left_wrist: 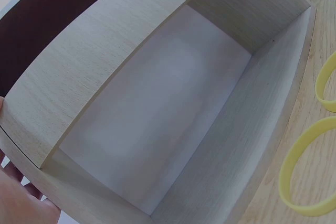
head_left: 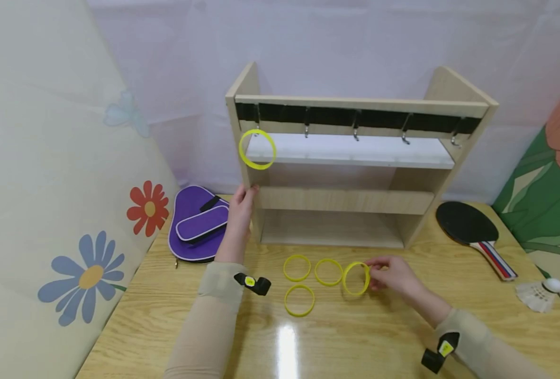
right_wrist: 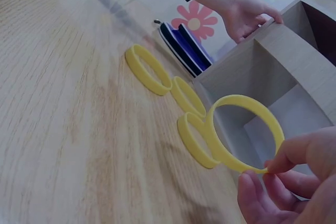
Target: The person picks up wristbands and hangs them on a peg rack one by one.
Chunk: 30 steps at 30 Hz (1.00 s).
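1. pinching one yellow ring (right_wrist: 239, 99) by its edge with the right hand (head_left: 393, 273), just in front of the wooden rack (head_left: 346, 200). probably done that way to leave the hole unblocked. can't tell if touching the table (head_left: 142, 316) or not.
2. gripping the rack's left side panel with the left hand (head_left: 241, 210), thumb at the front edge, likely to stop any sliding or tipping.
3. three loose rings (right_wrist: 139, 75) lying flat before the rack's left half, close together, presumably for easy reach.
4. hanging ring (head_left: 258, 166) up on the rack's leftmost hook (head_left: 258, 126).
5. purple case (head_left: 201, 223) left of the rack, black paddle (head_left: 467, 222) and shuttlecock (head_left: 533, 296) right of it, maybe for elbow room.
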Motion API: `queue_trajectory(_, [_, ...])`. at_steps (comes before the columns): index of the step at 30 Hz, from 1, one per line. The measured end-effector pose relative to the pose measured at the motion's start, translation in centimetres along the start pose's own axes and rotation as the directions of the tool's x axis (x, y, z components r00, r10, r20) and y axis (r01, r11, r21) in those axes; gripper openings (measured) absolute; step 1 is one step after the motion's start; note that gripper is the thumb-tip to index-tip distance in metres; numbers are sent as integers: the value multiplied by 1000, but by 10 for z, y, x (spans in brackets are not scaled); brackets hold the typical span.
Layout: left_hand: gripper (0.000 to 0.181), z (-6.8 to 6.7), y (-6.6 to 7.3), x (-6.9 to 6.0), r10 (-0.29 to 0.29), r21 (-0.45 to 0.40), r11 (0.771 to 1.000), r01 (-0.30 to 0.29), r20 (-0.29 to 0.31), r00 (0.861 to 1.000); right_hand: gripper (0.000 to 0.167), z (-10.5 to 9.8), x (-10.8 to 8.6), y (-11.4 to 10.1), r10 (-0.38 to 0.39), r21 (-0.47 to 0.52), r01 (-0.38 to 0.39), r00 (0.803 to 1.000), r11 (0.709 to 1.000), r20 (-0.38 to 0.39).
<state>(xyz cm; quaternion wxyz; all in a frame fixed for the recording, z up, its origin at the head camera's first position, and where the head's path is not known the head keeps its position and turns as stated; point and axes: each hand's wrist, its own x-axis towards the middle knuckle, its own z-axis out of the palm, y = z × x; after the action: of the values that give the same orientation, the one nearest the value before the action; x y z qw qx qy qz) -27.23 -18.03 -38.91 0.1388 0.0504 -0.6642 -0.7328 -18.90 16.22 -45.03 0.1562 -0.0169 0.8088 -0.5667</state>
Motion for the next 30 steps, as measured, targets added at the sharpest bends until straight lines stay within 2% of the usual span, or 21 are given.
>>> queue_trajectory(9, [37, 2, 0, 1, -8, 7, 1000, 8, 15, 1000, 37, -3, -1, -12, -33, 21, 32, 999, 999, 21])
queue_trajectory(17, [40, 3, -2, 2, -4, 5, 1000, 4, 19, 1000, 37, -6, 0, -22, -59, -6, 59, 998, 998, 17])
queue_trajectory(25, [39, 3, -3, 3, -15, 12, 1000, 15, 12, 1000, 36, -11, 1, -38, -146, -2, 146, 989, 989, -2])
queue_trajectory(30, [39, 1, -2, 2, -27, 25, 999, 27, 9, 1000, 35, -11, 3, -45, -167, 4, 167, 986, 986, -12])
